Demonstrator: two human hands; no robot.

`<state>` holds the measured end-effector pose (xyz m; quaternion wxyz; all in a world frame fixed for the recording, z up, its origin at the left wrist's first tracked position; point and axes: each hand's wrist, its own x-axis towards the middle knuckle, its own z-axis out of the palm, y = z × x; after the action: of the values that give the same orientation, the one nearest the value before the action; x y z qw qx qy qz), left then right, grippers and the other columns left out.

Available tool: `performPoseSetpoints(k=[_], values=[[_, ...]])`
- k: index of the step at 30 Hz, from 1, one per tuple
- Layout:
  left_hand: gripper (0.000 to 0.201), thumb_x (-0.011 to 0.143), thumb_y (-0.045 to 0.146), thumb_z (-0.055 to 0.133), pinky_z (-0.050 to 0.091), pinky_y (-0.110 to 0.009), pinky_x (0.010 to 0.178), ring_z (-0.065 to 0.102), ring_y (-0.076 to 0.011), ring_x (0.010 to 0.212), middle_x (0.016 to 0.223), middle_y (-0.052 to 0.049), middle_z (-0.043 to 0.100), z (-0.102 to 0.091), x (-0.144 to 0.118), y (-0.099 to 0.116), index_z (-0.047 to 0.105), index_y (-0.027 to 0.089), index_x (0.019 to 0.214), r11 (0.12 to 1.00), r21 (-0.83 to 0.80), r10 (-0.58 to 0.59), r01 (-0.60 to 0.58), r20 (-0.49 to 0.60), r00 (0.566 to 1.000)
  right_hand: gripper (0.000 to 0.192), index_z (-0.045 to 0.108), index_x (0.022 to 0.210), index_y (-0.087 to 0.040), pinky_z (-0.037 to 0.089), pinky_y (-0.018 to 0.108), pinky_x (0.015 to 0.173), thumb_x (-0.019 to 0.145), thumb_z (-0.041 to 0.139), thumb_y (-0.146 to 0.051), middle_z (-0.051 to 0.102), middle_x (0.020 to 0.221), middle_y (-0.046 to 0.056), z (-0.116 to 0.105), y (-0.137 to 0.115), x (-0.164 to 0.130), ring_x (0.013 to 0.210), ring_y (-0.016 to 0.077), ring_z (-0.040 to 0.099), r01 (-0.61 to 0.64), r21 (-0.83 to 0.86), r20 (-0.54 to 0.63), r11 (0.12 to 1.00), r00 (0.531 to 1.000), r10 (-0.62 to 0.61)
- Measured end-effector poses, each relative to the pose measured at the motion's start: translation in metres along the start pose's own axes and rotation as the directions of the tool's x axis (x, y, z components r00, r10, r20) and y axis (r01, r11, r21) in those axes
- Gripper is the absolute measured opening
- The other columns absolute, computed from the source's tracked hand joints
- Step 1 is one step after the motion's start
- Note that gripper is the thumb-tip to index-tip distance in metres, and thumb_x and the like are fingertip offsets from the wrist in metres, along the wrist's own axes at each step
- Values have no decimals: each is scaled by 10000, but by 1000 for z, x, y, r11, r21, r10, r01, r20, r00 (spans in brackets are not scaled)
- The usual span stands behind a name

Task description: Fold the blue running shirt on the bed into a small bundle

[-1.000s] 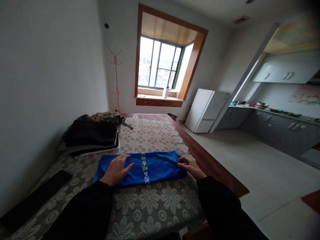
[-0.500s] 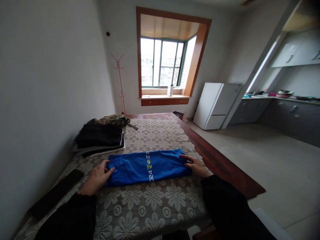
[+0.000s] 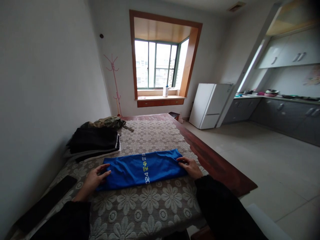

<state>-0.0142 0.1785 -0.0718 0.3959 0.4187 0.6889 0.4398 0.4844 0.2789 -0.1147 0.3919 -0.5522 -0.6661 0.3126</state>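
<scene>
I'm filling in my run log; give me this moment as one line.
left hand: at left end of blue shirt | right hand: at right end | shirt: folded strip, flat on lace tablecloth

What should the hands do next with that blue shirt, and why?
Probably fold one end over to the other. The blue shirt lies flat as a long strip on the lace tablecloth, with the left hand and right hand at its two ends.
</scene>
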Motion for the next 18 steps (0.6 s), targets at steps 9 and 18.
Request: performPoseSetpoints(k=[9, 18], values=[[670, 573, 549, 848, 539, -272, 591, 678, -216, 829, 1130, -97, 718, 1, -11, 4, 723, 207, 1135, 999, 38, -23, 19, 108, 994, 352, 801, 1064, -228, 531, 361, 843, 771, 646, -345, 780, 974, 54, -2, -3, -3, 884, 241, 697, 1, -95, 10, 995, 1000, 0], [932, 615, 402, 821, 536, -255, 602, 659, -177, 764, 1030, -48, 706, -1, -14, 3, 520, 220, 1478, 995, 79, -62, 60, 23, 998, 762, 534, 1500, -170, 393, 261, 545, 745, 623, -228, 591, 631, -47, -15, -1, 4, 560, 142, 498, -118, -28, 219, 993, 968, 121]])
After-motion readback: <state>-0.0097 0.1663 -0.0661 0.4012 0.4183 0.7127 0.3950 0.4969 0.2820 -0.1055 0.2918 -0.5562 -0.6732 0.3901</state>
